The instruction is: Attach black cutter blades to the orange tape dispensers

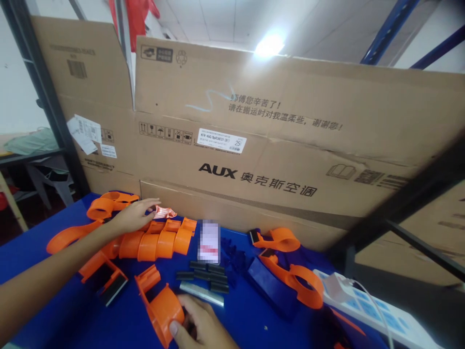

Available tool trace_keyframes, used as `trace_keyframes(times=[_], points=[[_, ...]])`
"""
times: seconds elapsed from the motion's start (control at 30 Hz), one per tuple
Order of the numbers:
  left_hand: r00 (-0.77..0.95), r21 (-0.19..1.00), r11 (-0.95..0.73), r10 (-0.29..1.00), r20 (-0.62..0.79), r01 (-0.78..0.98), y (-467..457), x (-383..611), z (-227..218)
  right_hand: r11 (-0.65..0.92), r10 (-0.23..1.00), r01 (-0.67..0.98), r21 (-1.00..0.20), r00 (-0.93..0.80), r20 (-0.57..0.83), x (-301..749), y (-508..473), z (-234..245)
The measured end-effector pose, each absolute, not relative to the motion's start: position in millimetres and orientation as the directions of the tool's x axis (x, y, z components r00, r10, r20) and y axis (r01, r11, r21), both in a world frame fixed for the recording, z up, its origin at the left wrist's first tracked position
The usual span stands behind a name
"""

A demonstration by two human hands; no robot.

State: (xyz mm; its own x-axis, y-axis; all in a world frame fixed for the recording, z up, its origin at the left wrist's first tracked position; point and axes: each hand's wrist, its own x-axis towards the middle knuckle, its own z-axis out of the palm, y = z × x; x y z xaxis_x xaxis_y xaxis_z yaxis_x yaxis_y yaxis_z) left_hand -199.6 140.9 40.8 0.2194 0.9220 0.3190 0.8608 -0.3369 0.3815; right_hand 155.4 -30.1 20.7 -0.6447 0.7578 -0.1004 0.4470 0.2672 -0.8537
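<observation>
My right hand (201, 325) grips an orange plastic tape dispenser (165, 310) by its round hub, near the bottom middle. Its thumb lies over the ring. Farther back, my left hand (136, 215) stretches across to a small crinkled white-and-orange packet (165, 212). The fingertips are apart at the packet's left edge; whether they touch it is unclear. Below that hand stands a row of several orange dispenser bodies (156, 245). More orange dispensers (103, 207) lie at the left, one with a black-edged front (113, 290). Short black strips (207, 275) and a silvery metal strip (202, 294) lie right of centre.
A blurred pale card (209, 241) stands near the cardboard wall (232, 194). To the right are orange dispensers (307, 286), a dark blue block (271, 286) and a white power strip (378, 310) with a plugged-in charger and cable. The tabletop (250, 325) is blue.
</observation>
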Motion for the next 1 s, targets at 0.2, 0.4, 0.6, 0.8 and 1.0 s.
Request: trace_keyframes(times=[0.2, 0.4, 0.6, 0.8, 1.0], points=[[0.144, 0.284, -0.237, 0.939, 0.311, 0.929, 131, -232, 61, 0.262, 0.753, 0.446, -0.856, -0.65, -0.108, 156, -31, 24], [0.028, 0.163, -0.075, 0.962, 0.273, 0.984, 115, -290, 71, 0.323, 0.742, 0.432, -0.842, -0.668, -0.058, 155, -27, 17], [0.032, 0.088, -0.051, 0.978, 0.207, 0.995, 91, -305, 60, 0.337, 0.736, 0.456, -0.824, -0.674, -0.072, 154, -25, 11], [0.045, 0.121, -0.078, 0.966, 0.253, 0.99, 71, -296, 72, 0.342, 0.732, 0.424, -0.839, -0.68, -0.046, 153, -24, 9], [0.012, 0.235, -0.076, 0.966, 0.26, 0.969, 88, -304, 72, 0.34, 0.728, 0.417, -0.843, -0.684, -0.045, 153, -22, 10]])
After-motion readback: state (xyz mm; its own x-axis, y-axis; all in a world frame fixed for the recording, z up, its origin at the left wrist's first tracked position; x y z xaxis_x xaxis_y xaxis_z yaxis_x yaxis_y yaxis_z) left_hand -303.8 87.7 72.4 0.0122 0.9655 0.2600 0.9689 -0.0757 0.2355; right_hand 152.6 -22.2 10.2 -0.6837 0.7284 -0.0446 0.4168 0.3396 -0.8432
